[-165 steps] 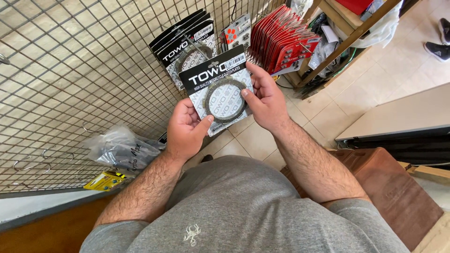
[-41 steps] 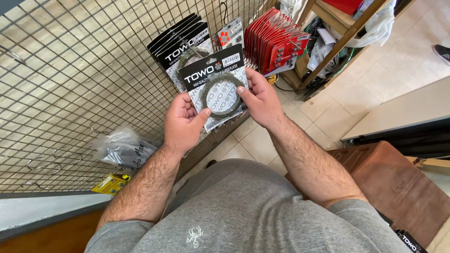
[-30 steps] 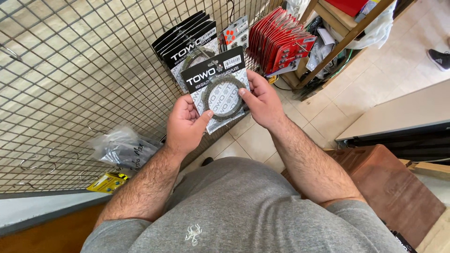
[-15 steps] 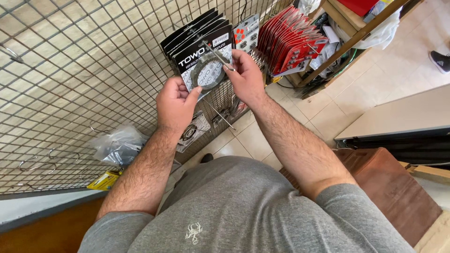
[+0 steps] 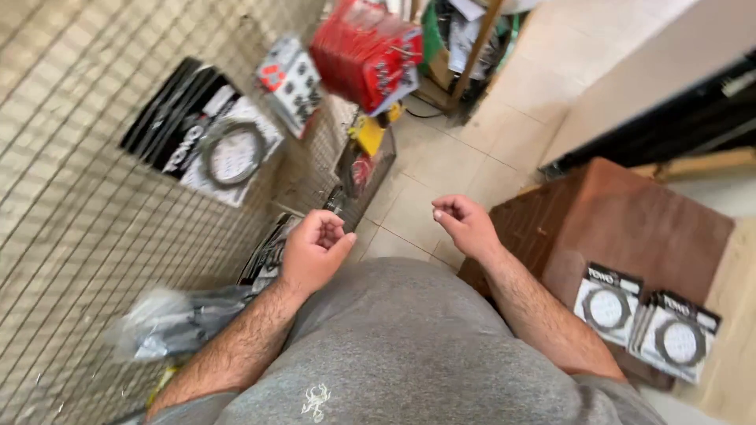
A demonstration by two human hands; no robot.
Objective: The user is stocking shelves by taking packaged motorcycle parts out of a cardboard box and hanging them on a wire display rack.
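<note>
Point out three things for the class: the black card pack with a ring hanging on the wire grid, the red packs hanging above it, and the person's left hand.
Black card pack (image 5: pixel 224 153), head view, on its ring.
Red packs (image 5: pixel 364 51), head view, front pack's face.
Left hand (image 5: pixel 313 253), head view, back of the hand.

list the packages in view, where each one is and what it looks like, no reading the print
Black-and-white ring packs: hanging on the wire grid, upper left; flat cards, grey ring.
Red packs: hanging in a bunch, top centre.
White card: between them, dark dots, red mark.
Two ring-pack stacks: on the brown stool, lower right.
</note>
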